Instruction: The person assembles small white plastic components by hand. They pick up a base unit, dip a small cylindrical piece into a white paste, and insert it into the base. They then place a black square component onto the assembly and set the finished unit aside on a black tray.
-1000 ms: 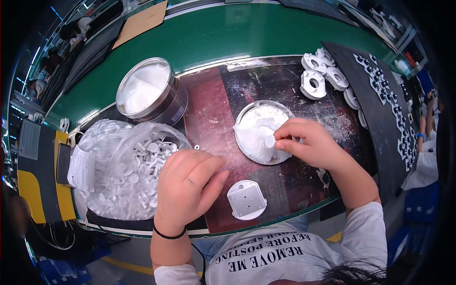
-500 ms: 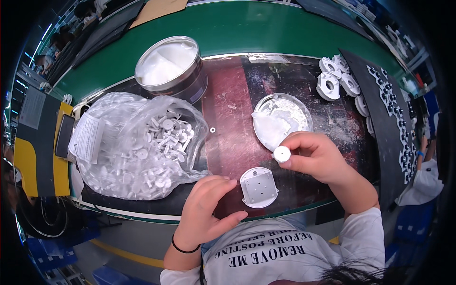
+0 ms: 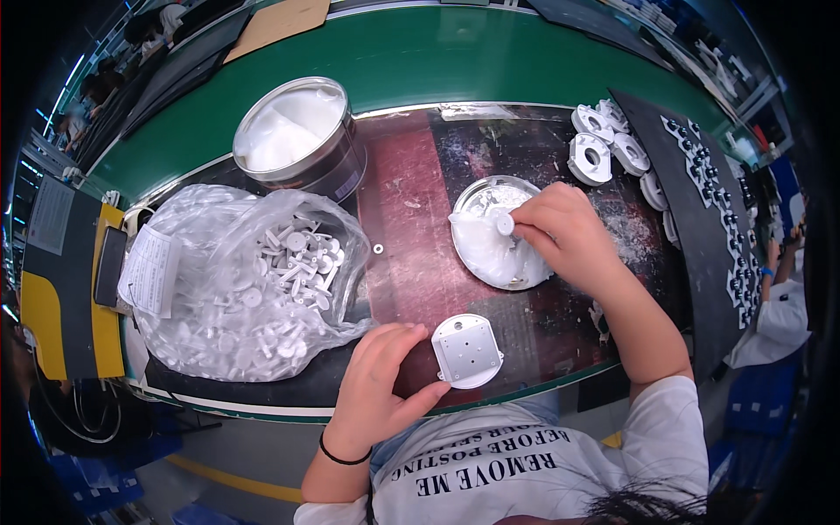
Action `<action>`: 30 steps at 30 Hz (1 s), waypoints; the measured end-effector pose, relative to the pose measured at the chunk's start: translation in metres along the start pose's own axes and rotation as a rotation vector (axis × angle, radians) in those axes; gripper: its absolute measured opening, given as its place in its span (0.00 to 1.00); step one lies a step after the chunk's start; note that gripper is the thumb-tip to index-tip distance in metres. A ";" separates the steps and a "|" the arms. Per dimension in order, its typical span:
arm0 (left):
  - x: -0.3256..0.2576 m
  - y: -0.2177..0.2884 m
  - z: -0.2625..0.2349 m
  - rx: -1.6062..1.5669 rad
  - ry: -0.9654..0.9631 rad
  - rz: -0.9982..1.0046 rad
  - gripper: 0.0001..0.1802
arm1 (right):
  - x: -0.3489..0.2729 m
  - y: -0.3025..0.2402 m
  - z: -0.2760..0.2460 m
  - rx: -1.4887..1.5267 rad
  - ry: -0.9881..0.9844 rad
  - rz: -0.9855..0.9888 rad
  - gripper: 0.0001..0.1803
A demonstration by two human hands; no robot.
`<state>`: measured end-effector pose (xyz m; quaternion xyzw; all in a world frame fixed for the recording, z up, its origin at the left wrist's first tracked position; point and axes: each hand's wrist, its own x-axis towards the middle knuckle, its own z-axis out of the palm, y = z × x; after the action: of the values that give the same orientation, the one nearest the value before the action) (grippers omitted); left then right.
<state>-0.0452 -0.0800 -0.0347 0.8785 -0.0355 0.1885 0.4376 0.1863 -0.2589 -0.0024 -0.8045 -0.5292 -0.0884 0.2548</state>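
Note:
Pinched in the fingers of my right hand [image 3: 567, 234] is a small white plastic gear [image 3: 505, 225]. The hand holds it over a round metal lid [image 3: 535, 278] with a smear of white grease [image 3: 492, 252] in it. Whether the gear touches the grease I cannot tell. My left hand [image 3: 378, 385] is open, thumb and fingers apart, beside a white housing plate [image 3: 469, 352] that lies flat near the table's front edge. The thumb tip is close to the plate's lower left tab. A clear plastic bag [image 3: 210, 306] on the left holds many white gears with shafts [image 3: 302, 262].
Behind the bag stands a metal tin [image 3: 341, 162] of white grease. A small white ring [image 3: 378, 248] lies mid-table. White round housings [image 3: 591, 159] sit at the back right, beside a black board [image 3: 691, 219] with rows of parts. Another person's arm [image 3: 777, 267] shows far right.
My right hand has carried the gear away from me, up over the lid with the grease. My left hand stays near the plate. The whole view has shifted slightly.

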 end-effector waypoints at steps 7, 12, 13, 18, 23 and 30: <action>0.001 0.000 0.000 -0.003 0.014 0.006 0.34 | 0.001 0.001 0.006 0.011 0.008 0.028 0.05; 0.002 0.002 -0.002 0.002 0.008 0.004 0.34 | 0.000 0.002 0.006 0.016 -0.030 0.016 0.05; 0.002 0.001 -0.001 0.001 0.008 0.003 0.34 | 0.000 0.003 0.005 0.033 -0.037 0.018 0.05; 0.000 0.000 -0.001 -0.002 0.010 0.003 0.34 | -0.002 0.006 -0.003 0.171 -0.080 0.092 0.06; 0.000 0.000 0.000 -0.008 0.020 0.001 0.34 | -0.004 0.002 -0.011 0.479 -0.130 0.413 0.09; 0.001 0.001 -0.001 0.003 0.015 -0.014 0.33 | -0.003 0.026 -0.018 0.146 0.055 0.199 0.07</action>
<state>-0.0445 -0.0794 -0.0329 0.8778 -0.0257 0.1921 0.4380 0.2106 -0.2789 0.0034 -0.8297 -0.4444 -0.0462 0.3346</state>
